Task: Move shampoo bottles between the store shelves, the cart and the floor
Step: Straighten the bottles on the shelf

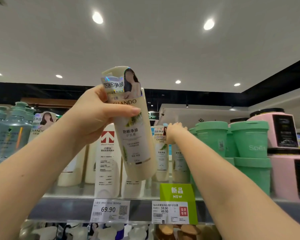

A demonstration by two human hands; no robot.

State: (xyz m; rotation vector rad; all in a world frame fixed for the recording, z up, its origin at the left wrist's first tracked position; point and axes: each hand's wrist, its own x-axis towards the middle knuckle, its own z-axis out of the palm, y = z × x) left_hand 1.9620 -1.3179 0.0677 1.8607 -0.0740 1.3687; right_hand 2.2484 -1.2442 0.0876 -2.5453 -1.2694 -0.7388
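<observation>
Cream bottle [137, 144] gripped by left hand [100, 115] above shelf [68, 208]; right hand [176, 131] grip unclear; standing bottles [161, 153] may be toppled.

White ceiling [145, 49] with round recessed lights [97, 17], dark band [275, 80] along its edge, green exit sign [152, 116] beyond.

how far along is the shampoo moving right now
Done: one tall cream CHANDO shampoo bottle is off the grey metal shelf, held tilted in the left hand. In hand: the right hand reaches the tops of the matching cream bottles standing on that shelf; its grip is unclear. Left: setting any down; neither cart nor floor is in view.
</observation>
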